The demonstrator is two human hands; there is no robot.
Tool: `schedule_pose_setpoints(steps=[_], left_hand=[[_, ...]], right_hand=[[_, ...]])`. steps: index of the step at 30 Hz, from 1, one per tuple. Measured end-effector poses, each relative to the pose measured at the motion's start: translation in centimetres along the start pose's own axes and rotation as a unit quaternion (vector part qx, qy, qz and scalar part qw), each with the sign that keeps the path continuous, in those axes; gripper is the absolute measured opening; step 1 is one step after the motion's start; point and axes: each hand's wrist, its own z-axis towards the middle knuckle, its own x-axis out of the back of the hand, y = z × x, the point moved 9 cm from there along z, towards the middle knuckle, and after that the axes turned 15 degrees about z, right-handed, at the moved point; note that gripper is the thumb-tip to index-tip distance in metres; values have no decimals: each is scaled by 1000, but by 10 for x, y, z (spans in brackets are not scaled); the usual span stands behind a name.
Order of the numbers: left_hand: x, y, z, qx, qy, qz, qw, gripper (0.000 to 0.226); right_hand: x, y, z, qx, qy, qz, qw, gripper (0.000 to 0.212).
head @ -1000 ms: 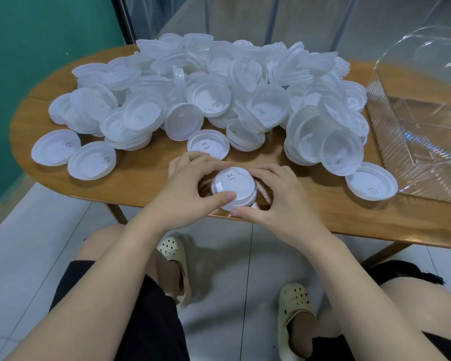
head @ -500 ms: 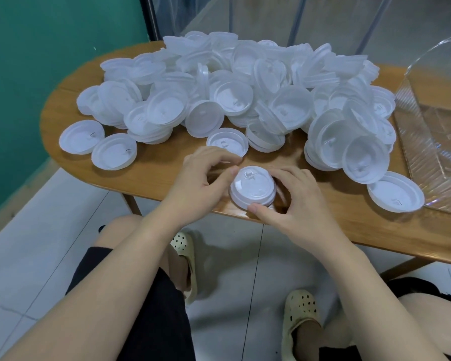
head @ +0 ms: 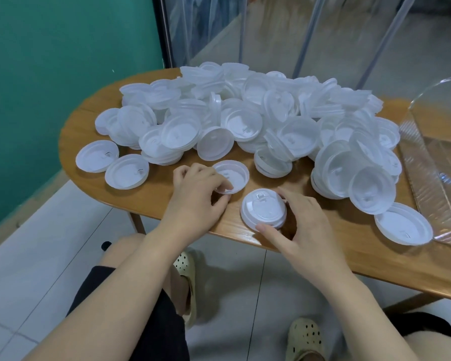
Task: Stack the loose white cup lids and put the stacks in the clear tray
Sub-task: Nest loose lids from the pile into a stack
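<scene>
A small stack of white lids stands near the table's front edge, top side up. My right hand curls round it, thumb at the front, fingers behind. My left hand has let go of the stack and pinches the near rim of an upturned loose lid just behind it. A big heap of loose white lids covers the middle and back of the table. The clear tray sits at the right edge, partly cut off by the frame.
The wooden oval table has a bare strip along its front edge. Two single lids lie at the left, another lid by the tray. My knees and sandals show below; a green wall stands left.
My left hand left the stack and moved back-left onto the upturned loose lid. My right hand stayed on the stack. The view shifted, so the table sits further right.
</scene>
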Motion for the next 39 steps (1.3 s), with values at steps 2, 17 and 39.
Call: schedule_pose_setpoints(steps=[2,17,39], left_hand=[[1,0,-1,-2,-4,-8,1000,8],[1,-48,-17,283,2,-337,898,12],[2,-15,-12,125,-40,-114,985,66]], right_hand=[[1,-1,0,5,3,5,1000,69],[2,-3,-1,7,0,15,1000,65],[5,5,-2,-29,11,20,999,73]])
